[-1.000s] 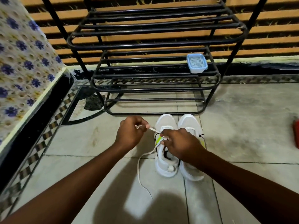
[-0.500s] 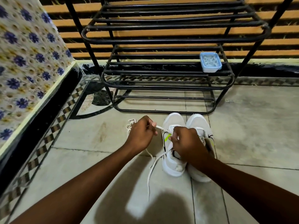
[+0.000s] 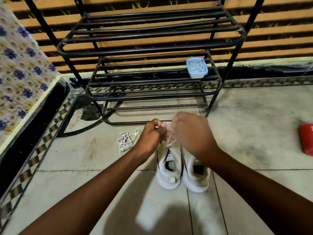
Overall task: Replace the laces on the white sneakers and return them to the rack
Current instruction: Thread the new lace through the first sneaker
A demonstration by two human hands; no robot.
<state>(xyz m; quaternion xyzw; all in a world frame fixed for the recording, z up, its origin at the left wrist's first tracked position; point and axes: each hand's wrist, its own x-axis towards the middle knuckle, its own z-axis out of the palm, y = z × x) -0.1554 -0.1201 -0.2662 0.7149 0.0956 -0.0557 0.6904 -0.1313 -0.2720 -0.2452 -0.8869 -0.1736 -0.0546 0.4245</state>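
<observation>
Sneakers (image 3: 169,177) side by side; my left hand (image 3: 150,134) and right hand (image 3: 191,133) each pinch the lace (image 3: 171,143) above the left one. I'd draw both ends evenly, untwisted.

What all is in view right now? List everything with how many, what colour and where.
shoe rack: one, black metal, ahead against the striped wall
container: one, pale blue, right end of the rack's middle shelf
white sneakers: two, white, side by side on the floor before the rack
held lace: one, white, above the left-hand sneaker, between both grips
loose lace: one tangle, white, on the floor beside the left grip
red object: one, red, floor at right edge, cut off
floral cloth: one, pale with blue flowers, far left
left grip: one, bare hand, pinching the held lace
right grip: one, bare hand, fingers curled on the held lace
</observation>
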